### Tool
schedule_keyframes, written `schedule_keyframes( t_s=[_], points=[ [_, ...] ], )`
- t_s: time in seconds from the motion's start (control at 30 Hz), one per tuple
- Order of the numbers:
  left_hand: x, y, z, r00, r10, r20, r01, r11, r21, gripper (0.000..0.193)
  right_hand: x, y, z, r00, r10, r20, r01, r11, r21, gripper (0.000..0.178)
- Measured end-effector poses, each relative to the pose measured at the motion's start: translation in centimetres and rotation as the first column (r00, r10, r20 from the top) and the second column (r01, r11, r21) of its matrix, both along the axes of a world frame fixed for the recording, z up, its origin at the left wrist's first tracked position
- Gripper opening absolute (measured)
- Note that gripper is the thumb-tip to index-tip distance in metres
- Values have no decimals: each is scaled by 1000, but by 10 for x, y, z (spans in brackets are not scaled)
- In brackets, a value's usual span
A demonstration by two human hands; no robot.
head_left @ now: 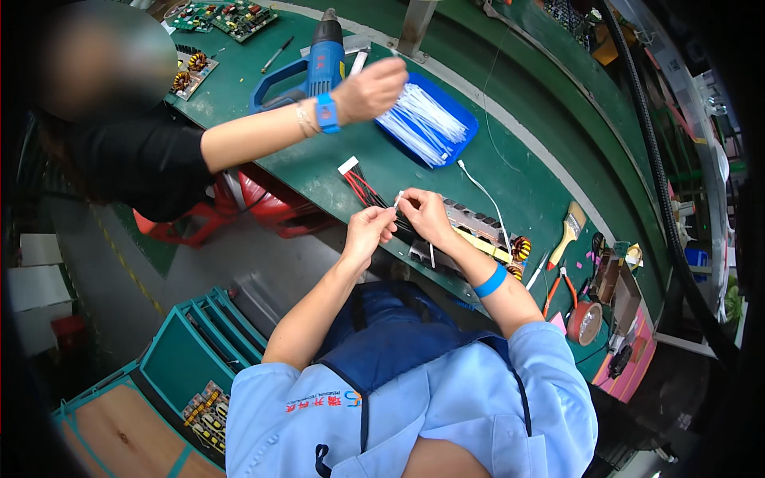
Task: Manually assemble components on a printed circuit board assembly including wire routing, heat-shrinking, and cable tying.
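My left hand (370, 233) and my right hand (426, 217) meet at the table's near edge, fingertips pinched together. Between them is a thin white cable tie (398, 200), partly hidden by the fingers. It lies at a bundle of red and black wires (362, 187), which ends in a white connector (348, 165). Whether the tie goes round the wires cannot be made out. Under my right forearm lies a circuit board (482, 244) with dark heat sinks, a yellow strip and copper-wound coils (520, 248).
A co-worker's hand (370, 89) hovers by a blue tray (473, 127) of white cable ties. Beyond their arm stands a blue heat gun (323, 64). A brush (570, 231), orange-handled pliers (562, 288) and a tape roll (585, 323) lie right. A red stool (263, 199) stands left.
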State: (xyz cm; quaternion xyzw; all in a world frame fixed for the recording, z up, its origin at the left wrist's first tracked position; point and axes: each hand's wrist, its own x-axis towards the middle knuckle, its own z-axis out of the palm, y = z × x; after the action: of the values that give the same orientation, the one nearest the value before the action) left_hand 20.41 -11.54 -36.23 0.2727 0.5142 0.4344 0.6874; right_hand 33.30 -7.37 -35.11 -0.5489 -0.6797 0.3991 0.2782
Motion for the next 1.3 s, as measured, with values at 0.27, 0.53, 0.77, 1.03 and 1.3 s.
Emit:
schedule_keyframes(
  t_s=[0.27,0.53,0.77,1.03,1.3],
  points=[
    [-1,-1,-6,998,15,68,-15,1000,-2,17,-1,2,0,999,41,6,-41,999,29,16],
    [2,-6,-6,992,52,115,-51,999,-18,16,0,-3,5,980,116,163,-156,955,253,12],
    [-3,-1,-9,973,68,219,-65,998,-20,13,-2,-2,8,921,212,327,-303,918,257,12],
    [-1,3,-7,993,31,116,-42,995,86,17,15,2,8,950,133,-283,-205,949,-242,16],
    [-1,6,0,926,-97,-365,198,947,253,14,3,-4,18,965,146,218,-168,982,89,14]
  ],
)
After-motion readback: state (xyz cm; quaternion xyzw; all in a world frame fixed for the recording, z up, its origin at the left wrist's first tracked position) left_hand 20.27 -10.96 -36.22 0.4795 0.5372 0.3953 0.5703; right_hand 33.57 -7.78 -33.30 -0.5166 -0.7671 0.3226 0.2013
